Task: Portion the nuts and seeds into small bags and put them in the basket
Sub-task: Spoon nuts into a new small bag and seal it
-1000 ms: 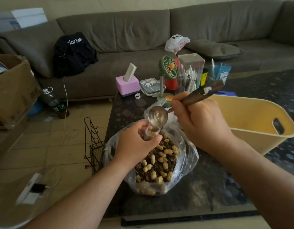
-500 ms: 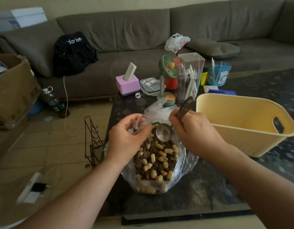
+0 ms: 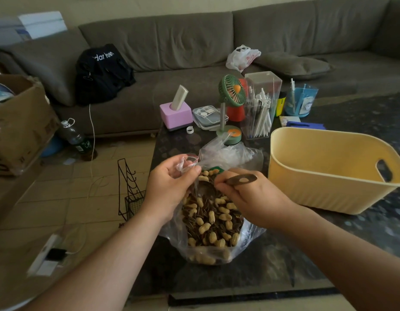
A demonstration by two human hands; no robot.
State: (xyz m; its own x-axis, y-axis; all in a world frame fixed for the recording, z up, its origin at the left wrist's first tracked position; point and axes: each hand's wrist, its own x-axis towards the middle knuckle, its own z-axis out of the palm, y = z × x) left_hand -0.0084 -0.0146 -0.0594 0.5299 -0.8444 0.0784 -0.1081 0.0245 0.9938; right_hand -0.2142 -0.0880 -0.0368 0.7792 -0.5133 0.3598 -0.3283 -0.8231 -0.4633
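The left hand (image 3: 170, 187) is pinching the mouth of a small clear bag (image 3: 187, 163), its grip grasping the crumpled plastic between thumb and fingertips just above the big bag's left edge. The right hand (image 3: 250, 196) is gripping the dark handle of a metal spoon (image 3: 239, 178), fingers curled round it, while the bowl of the spoon is dipping into the nuts and seeds (image 3: 211, 217). That mix of peanuts in the shell and striped sunflower seeds is lying in a large clear plastic bag (image 3: 230, 153) standing open on the dark stone-patterned counter (image 3: 273, 261), between the two hands.

The yellow basket (image 3: 325, 176) is sitting on the counter just to the right of the big bag, with a cut-out handle in its near end wall.

Readable writing is scarce. A black bag (image 3: 102, 72) on the grey sofa (image 3: 194, 37) is showing white lettering that looks like "dar hven", the start of it hidden in a fold. A white carrier bag (image 3: 241, 57) on the sofa is carrying red print too small to read. The yellow marker (image 3: 281, 104) beside the clear pen holder (image 3: 260, 108) is bearing a dark label I cannot make out. A green desk fan (image 3: 231, 90) and a pink box (image 3: 176, 113) are standing behind the big bag.
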